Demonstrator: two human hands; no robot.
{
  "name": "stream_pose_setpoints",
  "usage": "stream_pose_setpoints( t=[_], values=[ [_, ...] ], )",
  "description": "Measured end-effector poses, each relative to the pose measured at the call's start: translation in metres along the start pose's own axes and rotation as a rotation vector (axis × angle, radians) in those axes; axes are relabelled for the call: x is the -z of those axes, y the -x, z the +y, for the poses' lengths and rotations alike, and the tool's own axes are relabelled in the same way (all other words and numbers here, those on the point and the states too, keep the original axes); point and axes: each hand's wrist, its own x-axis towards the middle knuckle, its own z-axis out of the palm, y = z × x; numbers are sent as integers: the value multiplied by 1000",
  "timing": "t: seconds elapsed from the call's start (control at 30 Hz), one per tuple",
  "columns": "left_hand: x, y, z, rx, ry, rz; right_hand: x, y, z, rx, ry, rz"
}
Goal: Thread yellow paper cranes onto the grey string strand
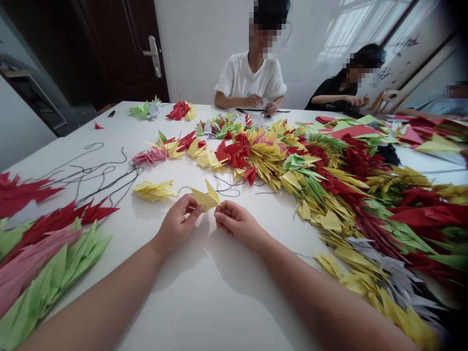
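Nothing legible from here, tbh. Only writing in the room's on the white panel (426, 61) by the window (365, 29), back right: two patches of dark brush marks (406, 43), looks like calligraphy. One patch sits higher up, the other lower (385, 73) and further left. Both too blurred and slanted to make out even one char, so can't say what script or what it reads.
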Motion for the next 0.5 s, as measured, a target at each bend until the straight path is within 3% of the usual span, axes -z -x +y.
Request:
stream_pose_setpoints(
  t=[0.5],
  values=[
    [2, 0, -3, 108, 44, -96, 2, 1, 0, -2, -47, -19]
  ],
)
